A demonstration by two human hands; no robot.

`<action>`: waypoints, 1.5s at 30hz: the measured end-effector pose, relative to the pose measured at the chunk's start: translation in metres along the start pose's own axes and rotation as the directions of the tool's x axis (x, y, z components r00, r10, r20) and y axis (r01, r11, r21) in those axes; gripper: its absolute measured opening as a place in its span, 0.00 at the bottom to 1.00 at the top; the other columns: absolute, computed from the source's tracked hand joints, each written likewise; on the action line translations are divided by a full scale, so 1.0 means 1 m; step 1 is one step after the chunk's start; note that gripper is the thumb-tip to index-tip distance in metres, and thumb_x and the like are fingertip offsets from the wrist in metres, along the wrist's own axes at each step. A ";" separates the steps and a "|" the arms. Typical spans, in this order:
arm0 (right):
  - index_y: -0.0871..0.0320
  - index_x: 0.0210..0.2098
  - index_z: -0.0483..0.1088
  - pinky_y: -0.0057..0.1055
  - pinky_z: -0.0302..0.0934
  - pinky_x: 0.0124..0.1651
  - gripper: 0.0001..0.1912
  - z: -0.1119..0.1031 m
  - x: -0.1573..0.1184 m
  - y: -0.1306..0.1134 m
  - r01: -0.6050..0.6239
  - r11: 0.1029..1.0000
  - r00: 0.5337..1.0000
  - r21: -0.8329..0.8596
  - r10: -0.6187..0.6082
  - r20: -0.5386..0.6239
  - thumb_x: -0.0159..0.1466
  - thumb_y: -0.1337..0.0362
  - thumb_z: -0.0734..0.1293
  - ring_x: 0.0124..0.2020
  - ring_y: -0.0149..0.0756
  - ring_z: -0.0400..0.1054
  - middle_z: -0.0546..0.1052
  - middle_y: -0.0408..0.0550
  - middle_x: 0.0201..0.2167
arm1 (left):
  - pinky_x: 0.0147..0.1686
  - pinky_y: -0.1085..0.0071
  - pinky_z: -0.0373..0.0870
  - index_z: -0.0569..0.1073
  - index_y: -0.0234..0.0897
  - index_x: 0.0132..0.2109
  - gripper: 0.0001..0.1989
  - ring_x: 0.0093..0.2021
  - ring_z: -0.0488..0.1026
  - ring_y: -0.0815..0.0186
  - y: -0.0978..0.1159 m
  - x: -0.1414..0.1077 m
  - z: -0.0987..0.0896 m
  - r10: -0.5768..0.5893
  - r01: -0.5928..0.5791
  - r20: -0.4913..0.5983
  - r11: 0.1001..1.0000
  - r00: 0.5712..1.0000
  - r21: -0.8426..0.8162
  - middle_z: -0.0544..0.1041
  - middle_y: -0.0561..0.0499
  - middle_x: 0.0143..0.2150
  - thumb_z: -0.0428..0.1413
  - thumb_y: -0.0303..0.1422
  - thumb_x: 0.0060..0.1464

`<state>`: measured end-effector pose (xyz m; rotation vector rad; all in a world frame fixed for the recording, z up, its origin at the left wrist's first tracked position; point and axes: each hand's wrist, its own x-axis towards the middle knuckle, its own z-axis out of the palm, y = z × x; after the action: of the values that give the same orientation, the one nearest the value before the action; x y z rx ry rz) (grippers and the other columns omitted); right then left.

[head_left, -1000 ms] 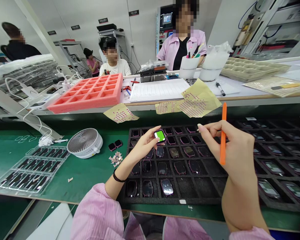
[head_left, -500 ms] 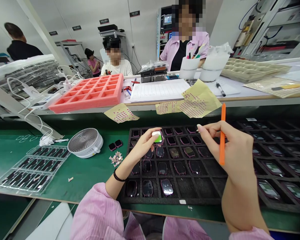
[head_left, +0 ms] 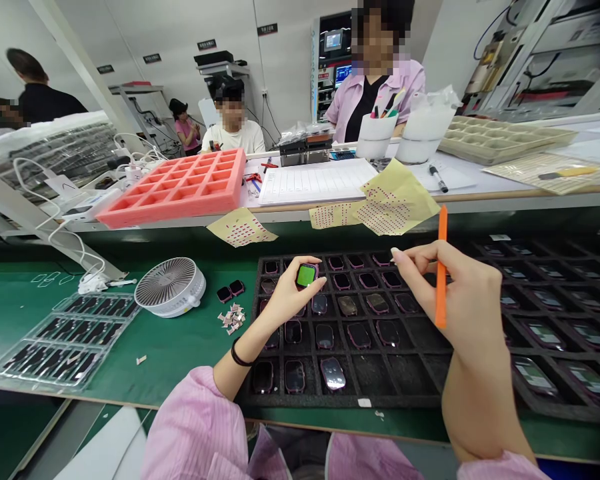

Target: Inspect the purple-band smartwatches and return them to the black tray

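Green face of a smartwatch body (head_left: 306, 275), turned flat toward the camera again after the tilted, edge-on view of half a second earlier, and now further left and slightly lower than a second ago. Firm pinch on its sides from the thumb and fingers of the left hand (head_left: 293, 295), the piece held over the top rows of a black foam tray (head_left: 405, 398), any contact with the cells impossible to tell. Right hand (head_left: 453, 283) closed, as in both earlier frames, around an orange plastic spudger (head_left: 441, 267), almost upright, near the watch but not touching it. Below, rows of similar magenta-rimmed watch bodies (head_left: 333, 373) in the tray's cells. On the green bench mat (head_left: 180, 353) at left, a white desk fan (head_left: 170, 287), a small heap of paper scraps (head_left: 233, 318), two small black pieces (head_left: 230, 290) and a clear plastic blister tray (head_left: 55, 343) of dark parts. Beyond, on the white upper bench, a salmon-pink foam tray (head_left: 173, 187) and yellow sheets dotted with red (head_left: 395, 200); opposite, a co-worker in a pink smock (head_left: 375, 100).
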<state>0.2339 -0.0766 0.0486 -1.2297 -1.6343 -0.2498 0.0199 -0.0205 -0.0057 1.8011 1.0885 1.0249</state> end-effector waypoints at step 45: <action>0.54 0.21 0.55 0.27 0.58 0.24 0.19 0.005 -0.003 -0.006 0.026 0.999 0.998 0.032 -0.028 0.057 0.64 0.61 0.67 0.20 0.29 0.65 0.72 0.41 0.21 | 0.45 0.70 0.65 0.66 0.39 0.56 0.23 0.41 0.67 0.67 -0.005 -0.002 0.003 -0.061 0.076 0.107 0.986 0.992 -0.145 0.70 0.50 0.45 0.58 0.37 0.54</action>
<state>0.2261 -0.0782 0.0460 -1.2013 -1.6993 -0.2061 0.0210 -0.0217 -0.0118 1.6660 0.9789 0.9377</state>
